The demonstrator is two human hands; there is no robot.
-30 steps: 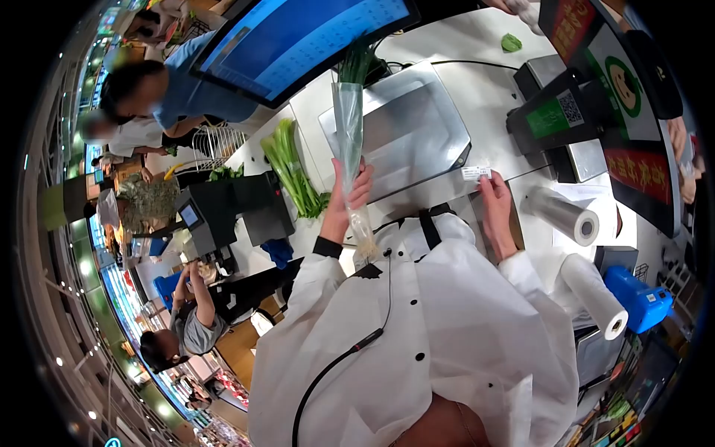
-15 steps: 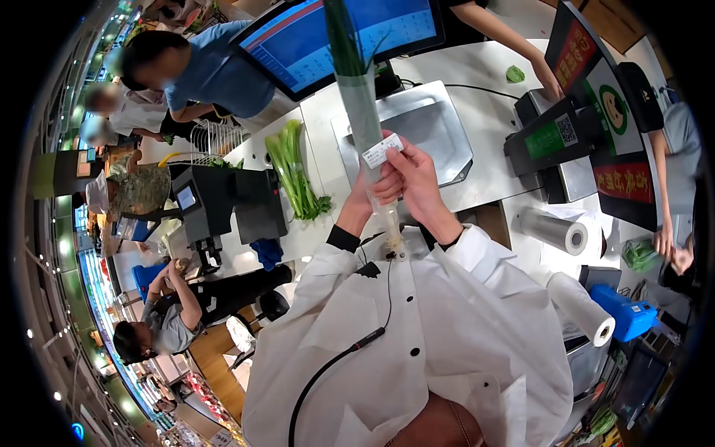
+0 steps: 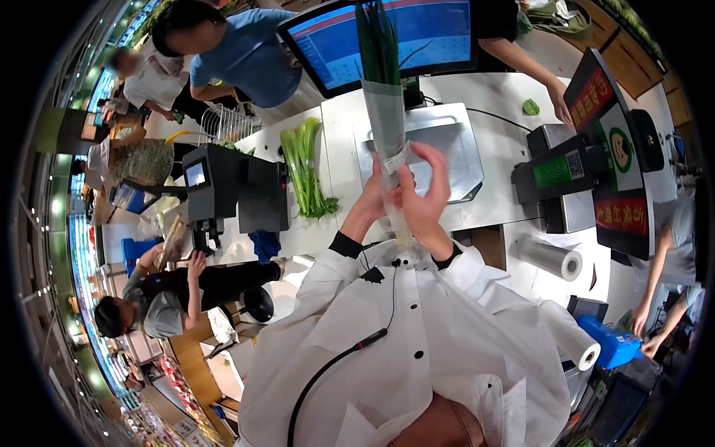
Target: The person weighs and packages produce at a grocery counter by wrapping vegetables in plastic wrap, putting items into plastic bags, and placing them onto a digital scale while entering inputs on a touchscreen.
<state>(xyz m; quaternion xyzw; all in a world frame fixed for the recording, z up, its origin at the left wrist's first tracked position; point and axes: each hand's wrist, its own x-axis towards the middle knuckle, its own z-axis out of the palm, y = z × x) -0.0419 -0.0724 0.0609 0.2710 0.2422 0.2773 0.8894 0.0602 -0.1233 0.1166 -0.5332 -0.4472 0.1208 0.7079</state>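
A bunch of green onions (image 3: 380, 48) stands upright in a long clear plastic sleeve (image 3: 385, 112) in front of me. My left hand (image 3: 367, 200) is closed around the sleeve's lower part. A white printed label (image 3: 395, 159) lies against the sleeve, partly covered by fingers. My right hand (image 3: 427, 195) is at the sleeve's right side, its thumb by the label and its index finger spread away from the thumb. Behind the sleeve is a metal scale plate (image 3: 447, 153) on the white counter. A bunch of celery (image 3: 304, 167) lies to the left.
A monitor (image 3: 439, 37) stands behind the scale. On the left is a black label printer (image 3: 212, 182); on the right are a payment stand (image 3: 555, 167) and plastic bag rolls (image 3: 550, 257). Another person's arm (image 3: 532, 67) reaches in at the back right. A green leaf (image 3: 530, 106) lies there.
The label, earlier pinched in my right fingers, now lies against the sleeve. My right thumb and index finger have spread apart. My left hand still grips the sleeve.
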